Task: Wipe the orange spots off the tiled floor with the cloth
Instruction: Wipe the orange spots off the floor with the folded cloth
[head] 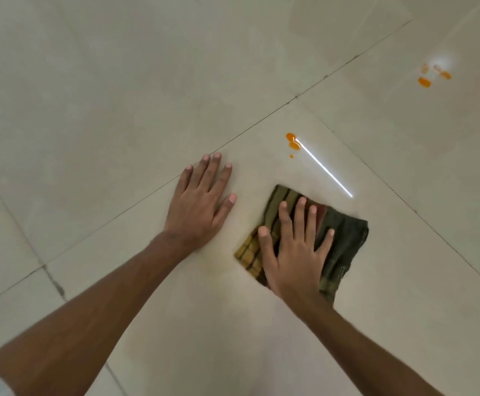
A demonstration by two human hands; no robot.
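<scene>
Cloth (344,244), soft and limp: lying flat under splayed right hand (296,252); nearest orange spots (293,144) waiting at twelve o'clock.

The pale tiled floor (95,90) carries a folded striped cloth (344,244), a near cluster of orange spots (293,143) beyond it, a farther cluster (433,75) under glare, and perhaps a faint yellowish smear beside the cloth.

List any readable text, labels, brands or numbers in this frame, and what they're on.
None. The striped cloth under the right hand shows only a woven pattern, no tag. The tiled floor, the orange spots and the left hand carry no writing.
</scene>
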